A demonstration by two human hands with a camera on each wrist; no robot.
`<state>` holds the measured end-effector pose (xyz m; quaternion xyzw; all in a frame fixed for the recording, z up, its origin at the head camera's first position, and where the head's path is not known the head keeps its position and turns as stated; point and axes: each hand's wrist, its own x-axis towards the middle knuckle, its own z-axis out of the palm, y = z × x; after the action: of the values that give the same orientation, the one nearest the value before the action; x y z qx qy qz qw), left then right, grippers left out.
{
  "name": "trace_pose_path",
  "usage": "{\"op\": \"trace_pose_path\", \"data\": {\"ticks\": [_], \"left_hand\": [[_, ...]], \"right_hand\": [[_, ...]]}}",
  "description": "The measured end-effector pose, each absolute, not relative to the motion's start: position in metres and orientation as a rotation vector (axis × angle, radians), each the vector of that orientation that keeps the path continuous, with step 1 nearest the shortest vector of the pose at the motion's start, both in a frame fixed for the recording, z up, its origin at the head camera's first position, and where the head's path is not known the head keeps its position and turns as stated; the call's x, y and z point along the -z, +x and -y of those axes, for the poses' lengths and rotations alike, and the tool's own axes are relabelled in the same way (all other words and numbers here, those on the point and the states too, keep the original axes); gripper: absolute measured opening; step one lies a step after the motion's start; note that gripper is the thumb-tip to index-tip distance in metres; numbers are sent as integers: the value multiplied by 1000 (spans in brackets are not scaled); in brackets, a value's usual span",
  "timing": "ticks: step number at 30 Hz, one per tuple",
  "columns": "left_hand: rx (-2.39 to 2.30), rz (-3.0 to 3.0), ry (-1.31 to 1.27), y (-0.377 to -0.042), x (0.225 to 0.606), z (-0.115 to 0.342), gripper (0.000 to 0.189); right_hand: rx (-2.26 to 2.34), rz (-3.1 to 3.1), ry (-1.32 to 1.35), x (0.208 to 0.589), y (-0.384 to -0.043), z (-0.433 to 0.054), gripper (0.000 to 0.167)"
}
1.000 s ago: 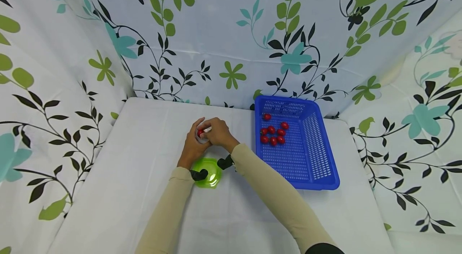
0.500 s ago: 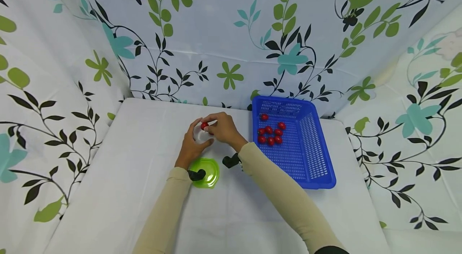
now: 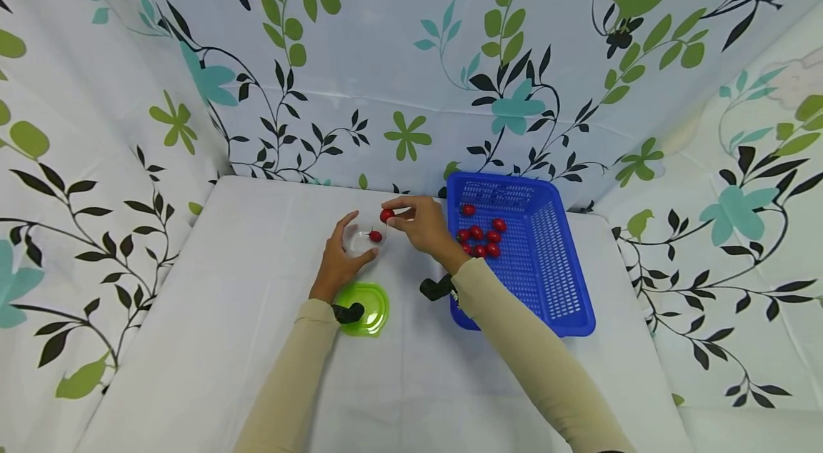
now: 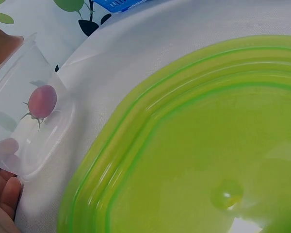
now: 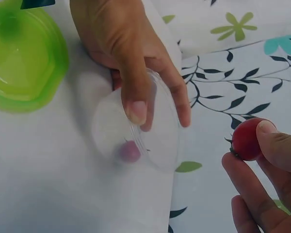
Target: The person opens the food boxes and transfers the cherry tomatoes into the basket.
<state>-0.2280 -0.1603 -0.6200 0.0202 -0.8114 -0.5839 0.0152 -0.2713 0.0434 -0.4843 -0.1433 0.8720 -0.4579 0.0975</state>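
Observation:
My left hand holds a small clear plastic container, thumb and fingers spread round its rim. One cherry tomato lies inside; the left wrist view shows this tomato through the wall, its green calyx attached. Just right of the container, my right hand pinches a second cherry tomato between thumb and fingers. From the right wrist, that pinched tomato is seen up close, its calyx towards the container. A green translucent lid lies on the table below the left wrist.
To the right stands a blue perforated basket with several cherry tomatoes towards its left side. My right forearm crosses in front of its near left corner. A white cloth covers the table; a leaf-patterned curtain hangs behind.
My right hand has come up out of the container with a tomato and moved right, away from the left hand. The left hand stays on the container, and the tomato inside is now visible.

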Motion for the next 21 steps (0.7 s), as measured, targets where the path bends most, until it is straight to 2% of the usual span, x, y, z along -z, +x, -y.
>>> {"op": "trace_pose_path", "data": {"ticks": [21], "left_hand": [[1818, 2528, 60, -227, 617, 160, 95]], "right_hand": [[1484, -2598, -323, 466, -261, -113, 27]]}}
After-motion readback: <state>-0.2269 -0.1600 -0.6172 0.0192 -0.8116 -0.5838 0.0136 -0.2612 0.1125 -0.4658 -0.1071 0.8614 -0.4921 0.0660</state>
